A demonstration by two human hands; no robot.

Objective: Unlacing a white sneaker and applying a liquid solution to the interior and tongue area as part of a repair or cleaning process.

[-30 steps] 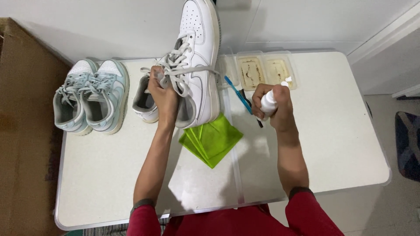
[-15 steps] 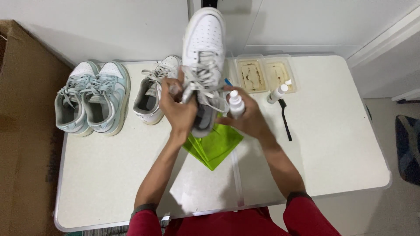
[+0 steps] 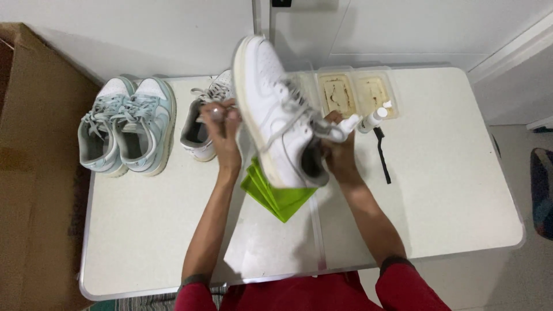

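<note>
Both hands, left hand (image 3: 222, 129) and right hand (image 3: 340, 151), grip a white sneaker (image 3: 276, 115) above the green cloth (image 3: 276, 196); the right also clasps a spray bottle (image 3: 345, 124).

1. White sneaker (image 3: 276, 109), raised and tilted, left hand (image 3: 223, 129) at its side
2. Right hand (image 3: 340, 151) holding small white spray bottle (image 3: 345, 124)
3. Green cloths (image 3: 276, 198) on white table (image 3: 449, 190) beneath

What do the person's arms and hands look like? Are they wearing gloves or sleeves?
No gloves: the left hand and the right hand are both bare, and the forearms are bare too. Red sleeves are pushed up near the elbows, each ending in a dark cuff. No rings, watch or bracelets can be seen. The nails on the left hand look short and plain.
</note>
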